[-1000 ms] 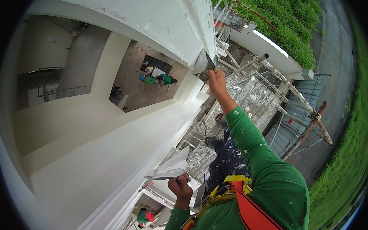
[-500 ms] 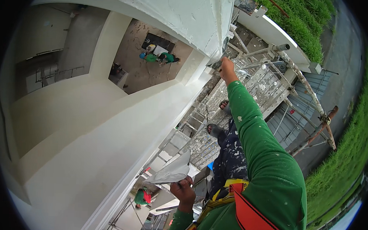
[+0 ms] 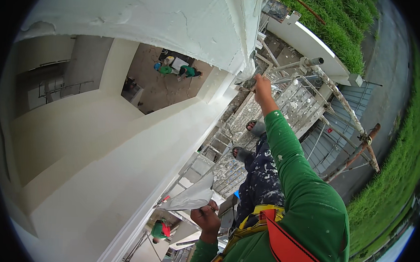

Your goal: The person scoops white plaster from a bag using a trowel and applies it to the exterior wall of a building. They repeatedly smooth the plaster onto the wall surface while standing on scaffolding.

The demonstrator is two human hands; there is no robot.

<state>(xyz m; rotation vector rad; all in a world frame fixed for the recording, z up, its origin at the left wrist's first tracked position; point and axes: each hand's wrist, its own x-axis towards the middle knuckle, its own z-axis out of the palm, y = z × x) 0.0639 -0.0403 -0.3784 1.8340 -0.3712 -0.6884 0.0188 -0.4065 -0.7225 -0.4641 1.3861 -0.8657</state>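
At lower middle, my left hand is closed round the underside of a plasterer's hawk, a flat, tapering board with a smooth pale grey-white top. My right arm reaches far forward. Its hand is closed beside the wall's outer corner, on what appears to be a trowel; only a small greyish blade shows, close against the corner. The corner edge carries wet-looking, ridged white plaster. Below it runs a smooth white ledge.
I stand on a plaster-spattered scaffold deck. Scaffold pipes rise at its right side. Through an opening, several people work on a floor far below; another person is lower left. Grass and a road lie beyond.
My right hand has moved slightly down and right along the corner. The view has shifted, with more plastered surface at the top. My left hand still holds the hawk.
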